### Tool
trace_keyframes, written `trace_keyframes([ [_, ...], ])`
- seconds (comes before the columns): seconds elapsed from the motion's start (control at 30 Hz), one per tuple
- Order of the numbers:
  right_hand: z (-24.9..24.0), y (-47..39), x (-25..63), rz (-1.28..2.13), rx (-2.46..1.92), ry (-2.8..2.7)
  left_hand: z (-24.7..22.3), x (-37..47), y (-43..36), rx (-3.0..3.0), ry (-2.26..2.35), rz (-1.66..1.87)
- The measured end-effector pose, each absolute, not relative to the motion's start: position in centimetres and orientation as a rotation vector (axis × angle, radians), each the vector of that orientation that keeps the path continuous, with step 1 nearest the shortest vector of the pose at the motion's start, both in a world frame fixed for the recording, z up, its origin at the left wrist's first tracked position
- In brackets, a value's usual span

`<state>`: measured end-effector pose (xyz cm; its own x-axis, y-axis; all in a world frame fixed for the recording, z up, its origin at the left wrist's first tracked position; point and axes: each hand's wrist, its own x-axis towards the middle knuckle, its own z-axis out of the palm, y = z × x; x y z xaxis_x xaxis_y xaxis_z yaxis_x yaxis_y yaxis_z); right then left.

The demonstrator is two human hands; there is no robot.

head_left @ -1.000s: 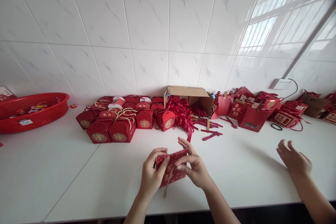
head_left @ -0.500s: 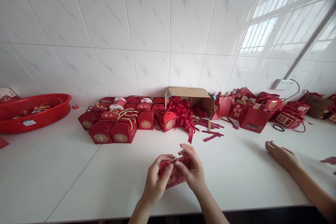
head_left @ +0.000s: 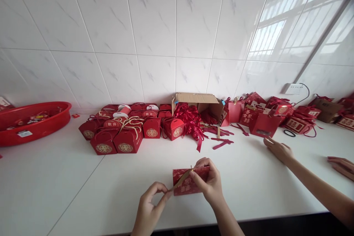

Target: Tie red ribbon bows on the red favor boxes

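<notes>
A small red gift box (head_left: 186, 188) with pale printed characters stands in front of me on the white table. My right hand (head_left: 211, 184) grips it at its upper right edge, thumb in front and fingers behind. From the top near that thumb a gold-brown ribbon (head_left: 181, 180) runs down to the left. My left hand (head_left: 151, 203) pinches the ribbon's lower end between thumb and fingers, apart from the box. Something small and shiny shows at the right thumb tip; its kind cannot be made out.
Red gift boxes (head_left: 128, 142) stand grouped at the back left, beside a heap of red ribbons (head_left: 190, 121) and a cardboard box (head_left: 197, 98). A red basin (head_left: 59, 121) is far left. Another person's hand (head_left: 279, 150) reaches in from the right towards a red bag (head_left: 262, 125).
My left hand has left the box's top and moved down left, drawing the ribbon out. My right hand keeps its hold. The other person's hand has moved closer to the red bag.
</notes>
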<state>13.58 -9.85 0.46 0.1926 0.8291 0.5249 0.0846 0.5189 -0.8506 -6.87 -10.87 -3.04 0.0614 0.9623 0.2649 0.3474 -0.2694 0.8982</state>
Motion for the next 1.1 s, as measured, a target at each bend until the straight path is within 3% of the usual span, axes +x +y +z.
trace_keyframes([
  [0.37,1.9,-12.1,13.0,0.389,-0.767,-1.649,5.5,-7.2,-11.9,1.206,0.971,1.833],
  [0.6,2.6,-13.1,13.0,0.392,-0.727,-1.666,5.6,-5.7,-12.5,1.628,1.059,1.359],
  [1.1,3.3,-13.6,12.3,0.476,-0.668,-1.718,6.2,-5.3,-12.8,1.614,0.867,0.996],
])
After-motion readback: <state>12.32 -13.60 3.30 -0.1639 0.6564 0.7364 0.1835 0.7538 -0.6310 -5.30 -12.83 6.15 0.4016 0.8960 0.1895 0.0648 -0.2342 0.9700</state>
